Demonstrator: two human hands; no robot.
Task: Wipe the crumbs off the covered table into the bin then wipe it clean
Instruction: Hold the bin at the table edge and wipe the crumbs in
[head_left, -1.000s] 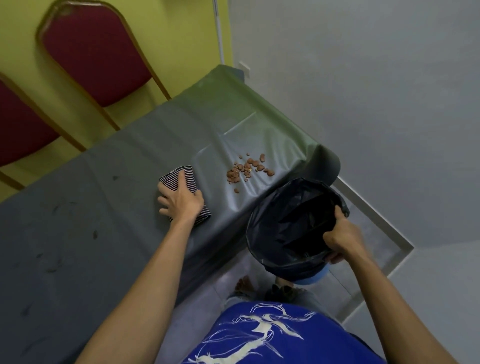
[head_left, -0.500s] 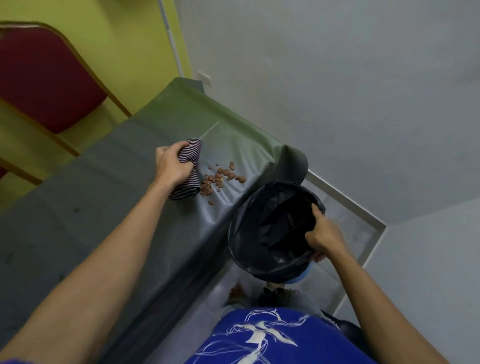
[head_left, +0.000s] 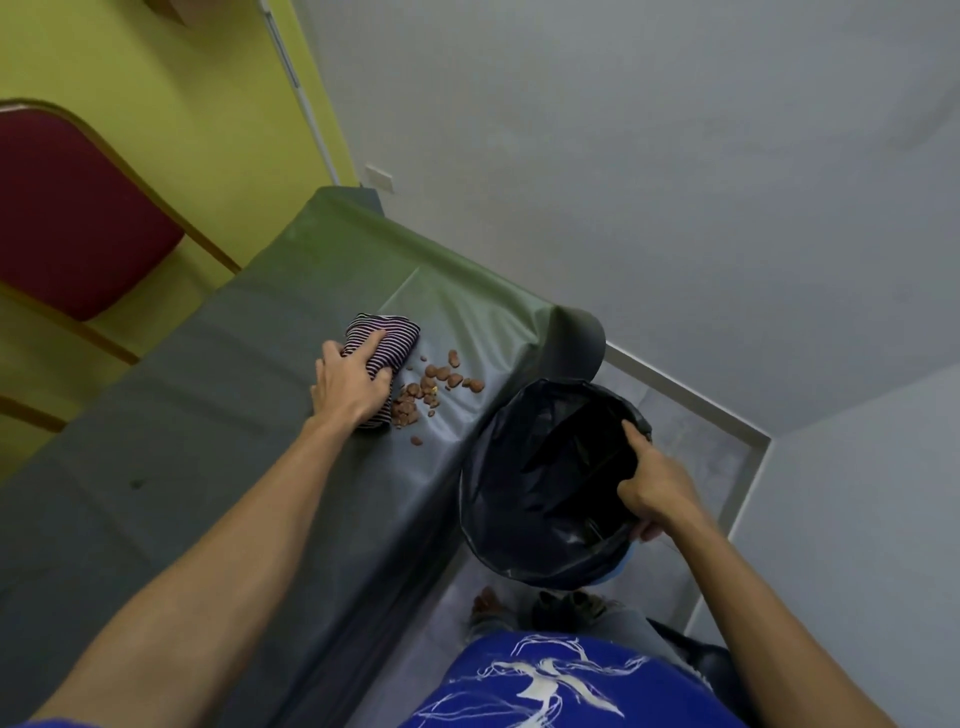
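Striped cloth (head_left: 387, 338) is being gripped by left hand (head_left: 349, 388), crumbs (head_left: 434, 387) just beside it; bin (head_left: 501, 483) is being clutched at rim by right hand (head_left: 658, 486)

Two-tone corner room.
Yellow wall (head_left: 182, 130) left, grey wall (head_left: 623, 182) right, red chair (head_left: 67, 218) far left, pale floor (head_left: 691, 431) below.

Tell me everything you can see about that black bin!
The bin is round and lined with a shiny, crinkly black plastic bag folded over its rim; a blue edge peeks out underneath. Its open mouth tilts toward the crumbs. It is held just below the covered table's edge. The right hand grips its rim, thumb inside. The inside is too dark to see.
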